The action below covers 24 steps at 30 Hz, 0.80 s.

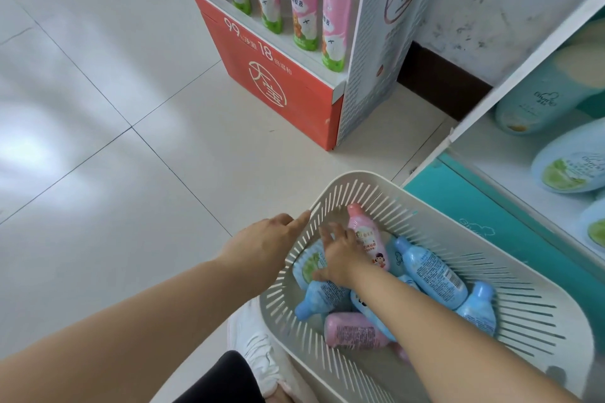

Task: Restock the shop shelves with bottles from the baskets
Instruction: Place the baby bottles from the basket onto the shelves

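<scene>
A cream slotted plastic basket [530,314] stands on the floor at lower right, holding several blue and pink bottles lying on their sides. My left hand [262,240] rests against the outside of the basket's left rim, index finger on the edge. My right hand [340,252] is inside the basket with fingers spread, touching a pink bottle [368,240] and lying over a pale bottle with a green label [309,267]. A long blue bottle [432,273] lies just to the right. Whether the right hand grips anything is unclear.
A red and white display stand [278,75] with tall pink bottles [302,0] stands ahead. A white and teal shelf unit [491,206] at right holds pale blue bottles [569,163]. My white shoe [252,347] is beside the basket. Tiled floor stretches to the left.
</scene>
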Available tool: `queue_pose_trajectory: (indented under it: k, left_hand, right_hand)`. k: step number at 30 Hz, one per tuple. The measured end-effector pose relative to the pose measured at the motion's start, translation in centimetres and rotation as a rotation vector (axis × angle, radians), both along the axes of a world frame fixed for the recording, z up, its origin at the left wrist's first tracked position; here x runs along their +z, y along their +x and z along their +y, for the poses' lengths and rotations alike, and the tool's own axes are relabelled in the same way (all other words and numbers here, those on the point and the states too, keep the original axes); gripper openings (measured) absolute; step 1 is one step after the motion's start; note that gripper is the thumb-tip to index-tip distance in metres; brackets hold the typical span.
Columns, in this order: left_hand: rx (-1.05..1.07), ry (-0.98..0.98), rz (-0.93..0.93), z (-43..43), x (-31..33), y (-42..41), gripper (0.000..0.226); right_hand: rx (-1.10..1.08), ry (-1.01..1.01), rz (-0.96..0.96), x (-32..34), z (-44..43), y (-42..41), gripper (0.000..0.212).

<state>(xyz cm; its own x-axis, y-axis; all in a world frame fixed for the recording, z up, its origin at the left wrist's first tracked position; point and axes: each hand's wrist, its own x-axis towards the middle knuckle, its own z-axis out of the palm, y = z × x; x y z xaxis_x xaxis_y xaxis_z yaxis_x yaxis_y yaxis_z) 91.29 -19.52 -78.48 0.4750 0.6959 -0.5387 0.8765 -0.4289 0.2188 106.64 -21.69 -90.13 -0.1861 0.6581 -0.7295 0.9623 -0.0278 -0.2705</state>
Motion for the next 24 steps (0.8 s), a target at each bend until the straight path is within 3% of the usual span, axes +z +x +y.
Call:
queue_pose_trajectory:
  k: [5, 13, 18, 24]
  left_hand:
    - [0.013, -0.001, -0.030, 0.6, -0.6, -0.4, 0.086]
    - [-0.050, 0.098, 0.025, 0.4, -0.7, -0.2, 0.084]
    - [-0.061, 0.106, 0.028, 0.7, -0.7, -0.4, 0.083]
    - [-0.084, 0.130, 0.034, 0.9, -0.8, -0.4, 0.085]
  right_hand:
    - [-0.004, -0.123, 0.005, -1.5, 0.5, -0.2, 0.106]
    - [0.075, -0.120, -0.185, -2.9, 1.4, -1.0, 0.073]
    - [-0.014, -0.302, -0.185, -3.6, 3.1, -1.0, 0.079]
    - [0.062, -0.295, -0.212, -3.1, 3.6, 0.0, 0.085]
